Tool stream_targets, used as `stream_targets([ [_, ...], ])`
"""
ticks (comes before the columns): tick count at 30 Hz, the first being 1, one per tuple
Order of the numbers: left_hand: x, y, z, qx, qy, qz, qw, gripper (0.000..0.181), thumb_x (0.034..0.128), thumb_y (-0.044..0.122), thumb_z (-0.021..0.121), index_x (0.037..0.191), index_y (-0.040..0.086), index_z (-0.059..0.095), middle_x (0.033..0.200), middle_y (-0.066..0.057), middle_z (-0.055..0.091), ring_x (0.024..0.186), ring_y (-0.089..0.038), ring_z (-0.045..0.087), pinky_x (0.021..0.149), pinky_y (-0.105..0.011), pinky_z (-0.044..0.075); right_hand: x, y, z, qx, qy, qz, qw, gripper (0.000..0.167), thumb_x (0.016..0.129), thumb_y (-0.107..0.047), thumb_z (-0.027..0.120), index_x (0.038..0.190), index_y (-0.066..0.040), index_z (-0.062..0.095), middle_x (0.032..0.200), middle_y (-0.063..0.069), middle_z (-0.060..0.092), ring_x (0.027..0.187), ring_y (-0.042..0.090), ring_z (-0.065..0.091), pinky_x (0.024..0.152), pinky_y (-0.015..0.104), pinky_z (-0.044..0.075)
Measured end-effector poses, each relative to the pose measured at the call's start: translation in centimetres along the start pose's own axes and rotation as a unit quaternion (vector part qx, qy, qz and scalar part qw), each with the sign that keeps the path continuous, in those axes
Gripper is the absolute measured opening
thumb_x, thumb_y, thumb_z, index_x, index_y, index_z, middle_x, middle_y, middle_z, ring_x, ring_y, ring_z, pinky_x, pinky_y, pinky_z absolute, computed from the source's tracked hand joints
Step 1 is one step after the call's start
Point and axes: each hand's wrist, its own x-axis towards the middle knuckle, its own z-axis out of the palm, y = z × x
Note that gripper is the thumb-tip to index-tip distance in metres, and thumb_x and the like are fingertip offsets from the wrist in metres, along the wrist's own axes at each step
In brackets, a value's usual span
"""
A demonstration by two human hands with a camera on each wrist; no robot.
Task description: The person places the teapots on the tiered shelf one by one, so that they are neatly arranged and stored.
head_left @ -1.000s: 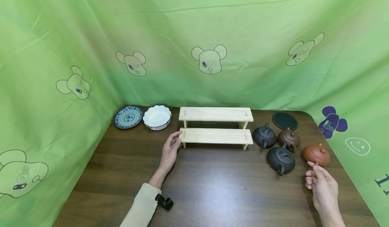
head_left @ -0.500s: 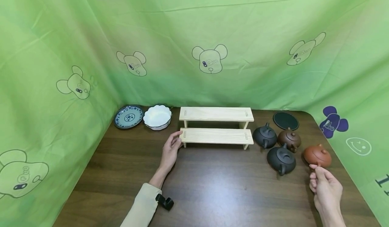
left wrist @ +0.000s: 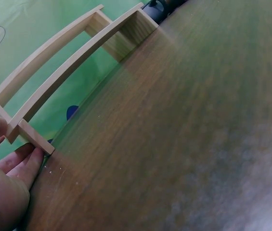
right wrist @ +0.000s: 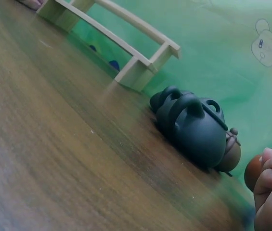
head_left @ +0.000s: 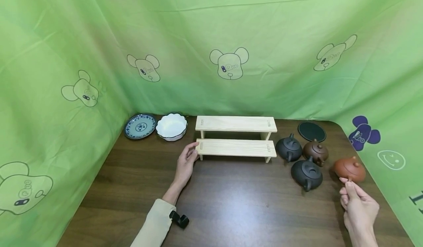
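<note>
Behind the pinching right hand (head_left: 360, 207), the orange teapot (head_left: 350, 169) is partly hidden.

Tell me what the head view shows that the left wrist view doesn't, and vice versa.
Only the head view: the patterned plate, white scalloped bowl, round dark mat, brown teapot, orange teapot and right hand.
Only the left wrist view: the broad inner face of the wooden stand's lower far leg, seen from low down.
Both: that wooden stand, the left hand at its left end, the tabletop, green cloth and, cropped in the wrist view, a black teapot.
</note>
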Motion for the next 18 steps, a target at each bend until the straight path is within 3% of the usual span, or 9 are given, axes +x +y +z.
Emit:
stream_targets([
  [1,0.3,-0.8,-0.2,-0.005,-0.001,-0.005,1.0,0.033,0.1165,0.019,0.06,0.148,0.017,0.067,0.133,-0.013,0.073,0.126,-0.023,0.069,0.108,-0.035,0.062,0.0,-0.1,0.2,0.002,0.005,-0.006,1.0,0.024,0.107,0.006,0.066,0.093,0.005,0.086,0.064,0.007,0.07,0.043,0.008,0.05,0.035,0.019,0.027],
  [3,0.3,-0.8,-0.2,0.001,0.004,-0.025,0.9997,0.033,0.1165,0.019,0.06,0.149,0.018,0.067,0.136,-0.012,0.073,0.128,-0.025,0.069,0.109,-0.036,0.062,0.0,-0.2,0.4,0.001,0.015,-0.015,0.9998,0.022,0.106,0.006,0.067,0.093,0.006,0.085,0.061,0.007,0.067,0.042,0.008,0.048,0.035,0.02,0.024],
  [5,0.4,-1.6,-0.4,-0.003,0.001,-0.004,1.0,0.033,0.1158,0.024,0.062,0.148,0.02,0.068,0.135,-0.011,0.073,0.126,-0.023,0.07,0.106,-0.033,0.063,-0.1,-0.3,0.6,-0.005,0.025,-0.02,0.9995,0.021,0.106,0.005,0.068,0.093,0.006,0.085,0.057,0.007,0.065,0.041,0.008,0.047,0.035,0.021,0.022],
  [8,-0.4,0.7,0.1,0.011,0.001,0.019,0.9998,0.035,0.1168,0.026,0.06,0.149,0.012,0.066,0.138,-0.019,0.071,0.126,-0.024,0.07,0.105,-0.037,0.064,-0.3,-0.4,0.7,-0.006,0.035,-0.028,0.999,0.02,0.105,0.006,0.068,0.095,0.007,0.085,0.057,0.007,0.064,0.041,0.008,0.048,0.033,0.02,0.025],
  [11,-0.8,1.9,0.3,0.01,-0.001,0.027,0.9996,0.036,0.1172,0.024,0.059,0.149,0.009,0.065,0.14,-0.022,0.069,0.127,-0.026,0.069,0.106,-0.039,0.064,-0.5,-0.5,0.9,-0.002,0.038,-0.035,0.9987,0.018,0.105,0.006,0.069,0.097,0.008,0.085,0.057,0.008,0.064,0.041,0.009,0.049,0.032,0.019,0.029],
  [15,-0.6,1.1,0.2,0.009,0.001,0.03,0.9995,0.035,0.1171,0.022,0.059,0.149,0.01,0.066,0.139,-0.022,0.07,0.126,-0.025,0.07,0.105,-0.038,0.065,-0.8,-0.7,1.2,0.013,0.034,-0.057,0.9977,0.016,0.104,0.007,0.07,0.098,0.011,0.083,0.056,0.009,0.064,0.042,0.009,0.051,0.032,0.017,0.029],
  [18,-0.1,-0.2,0.0,0.007,0.007,0.022,0.9997,0.034,0.1162,0.021,0.061,0.148,0.012,0.067,0.139,-0.017,0.071,0.125,-0.022,0.07,0.104,-0.035,0.064,-1.2,-0.9,1.6,0.013,0.024,-0.088,0.9957,0.013,0.103,0.009,0.07,0.1,0.014,0.082,0.058,0.009,0.066,0.043,0.009,0.053,0.032,0.016,0.031],
])
